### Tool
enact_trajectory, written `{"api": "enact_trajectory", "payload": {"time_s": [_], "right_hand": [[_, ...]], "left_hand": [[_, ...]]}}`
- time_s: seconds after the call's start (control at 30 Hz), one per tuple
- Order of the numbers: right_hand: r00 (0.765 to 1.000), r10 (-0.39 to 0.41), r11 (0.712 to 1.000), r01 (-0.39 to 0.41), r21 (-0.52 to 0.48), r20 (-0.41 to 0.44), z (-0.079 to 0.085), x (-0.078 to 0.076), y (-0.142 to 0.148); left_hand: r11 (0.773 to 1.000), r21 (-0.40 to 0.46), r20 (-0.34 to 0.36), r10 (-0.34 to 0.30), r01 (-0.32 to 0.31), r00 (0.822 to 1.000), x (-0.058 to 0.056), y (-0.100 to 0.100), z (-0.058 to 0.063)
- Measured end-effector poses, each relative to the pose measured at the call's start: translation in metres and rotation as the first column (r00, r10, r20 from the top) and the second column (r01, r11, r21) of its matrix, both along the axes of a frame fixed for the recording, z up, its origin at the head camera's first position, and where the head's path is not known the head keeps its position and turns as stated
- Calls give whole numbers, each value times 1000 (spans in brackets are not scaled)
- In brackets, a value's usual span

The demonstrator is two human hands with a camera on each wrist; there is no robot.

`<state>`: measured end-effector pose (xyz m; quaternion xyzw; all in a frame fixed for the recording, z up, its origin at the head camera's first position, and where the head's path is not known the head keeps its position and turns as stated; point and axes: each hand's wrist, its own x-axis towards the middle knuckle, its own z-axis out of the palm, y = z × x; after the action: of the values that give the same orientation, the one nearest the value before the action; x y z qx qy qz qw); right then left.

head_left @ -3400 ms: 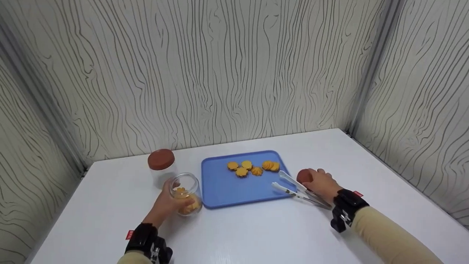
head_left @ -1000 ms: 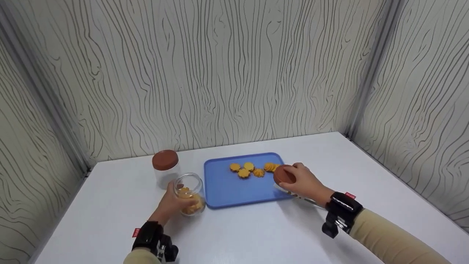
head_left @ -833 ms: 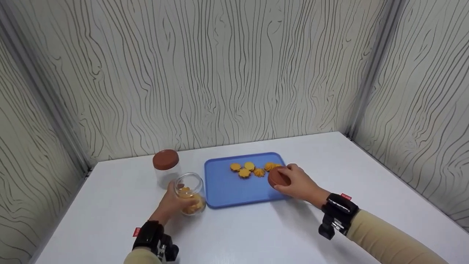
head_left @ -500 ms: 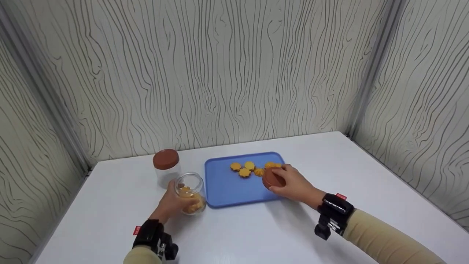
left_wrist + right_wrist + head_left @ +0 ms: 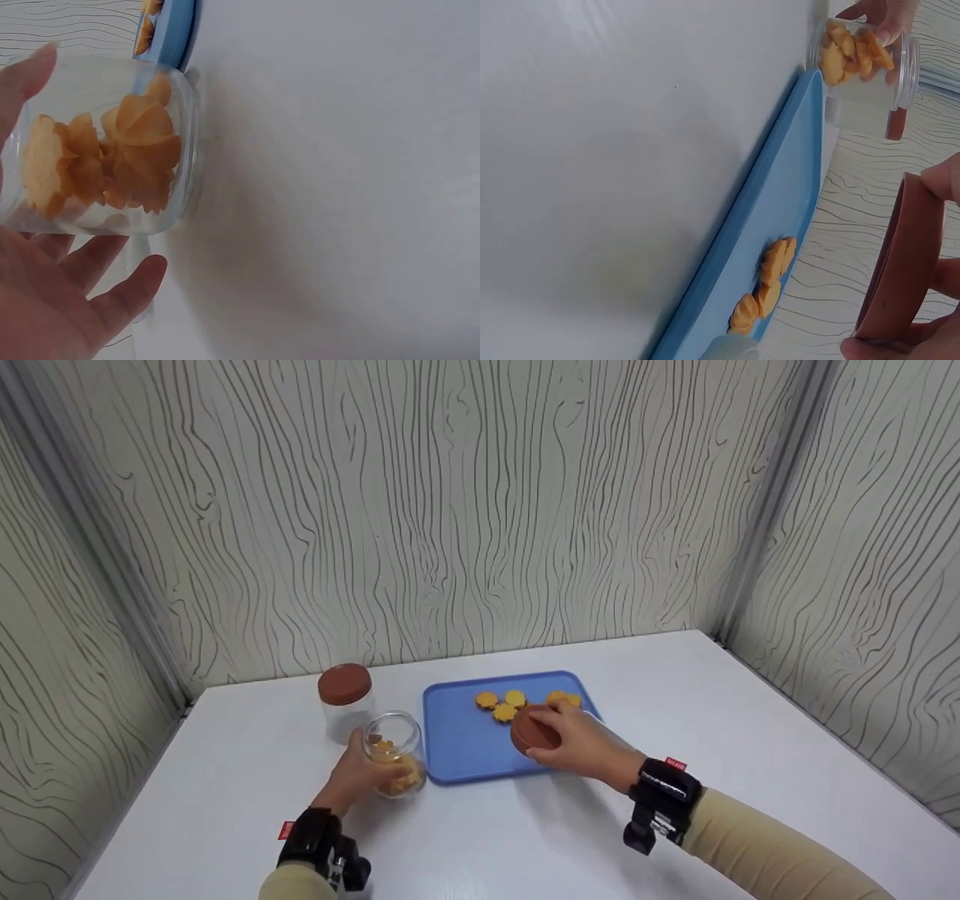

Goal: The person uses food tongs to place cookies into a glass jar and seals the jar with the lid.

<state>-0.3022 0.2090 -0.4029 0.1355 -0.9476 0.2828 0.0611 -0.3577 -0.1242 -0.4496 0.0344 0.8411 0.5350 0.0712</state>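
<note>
My left hand (image 5: 358, 771) grips an uncapped clear jar (image 5: 397, 742) by its side, thumb in front. Several golden, ridged cookies (image 5: 139, 142) lie inside it, and the jar stands upright on the table. My right hand (image 5: 583, 741) holds a brown-red round lid (image 5: 531, 729) by its edge, fingers and thumb at opposite sides. The lid is tilted and raised over the right part of a blue tray (image 5: 465, 754). More cookies (image 5: 504, 712) rest on the tray, partly hidden behind the lid and hand.
A second clear jar (image 5: 346, 697) with a brown-red lid stands behind the left hand. Tongs with white tips (image 5: 731, 348) lie at the tray's right side, mostly covered by the right hand. A wood-patterned wall (image 5: 450, 510) rises along the table's back edge.
The right hand has picked up the lid from beside the tongs and carried it leftward over the tray, toward the jar. The left hand keeps its hold on the jar.
</note>
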Motion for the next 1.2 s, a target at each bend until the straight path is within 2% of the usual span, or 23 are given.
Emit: {"api": "enact_trajectory", "payload": {"time_s": [0.2, 0.4, 0.63, 0.9, 1.0, 1.1, 1.2], "right_hand": [[999, 38, 999, -38, -24, -1, -5, 0, -14], [992, 123, 990, -125, -58, -37, -6, -2, -24], [990, 136, 989, -138, -53, -43, -7, -2, -39], [973, 205, 976, -212, -55, -106, -5, -10, -63], [971, 216, 973, -223, -59, -106, -6, -12, -67], [971, 220, 972, -227, -68, -92, -4, -13, -70], [968, 225, 970, -234, -69, -113, 0, -16, -75]], "left_hand": [[1000, 7, 3, 2, -2, 1000, 0, -1, -1], [1000, -10, -16, 8, -8, 1000, 1, 0, -2], [999, -28, -2, 17, -17, 1000, 3, 1, -2], [1000, -2, -9, 24, -24, 1000, 4, 3, -2], [1000, 0, -16, 25, -25, 1000, 4, 4, -3], [1000, -5, -11, 24, -24, 1000, 3, 3, -3], [1000, -10, 3, 28, -28, 1000, 3, 2, -2]]}}
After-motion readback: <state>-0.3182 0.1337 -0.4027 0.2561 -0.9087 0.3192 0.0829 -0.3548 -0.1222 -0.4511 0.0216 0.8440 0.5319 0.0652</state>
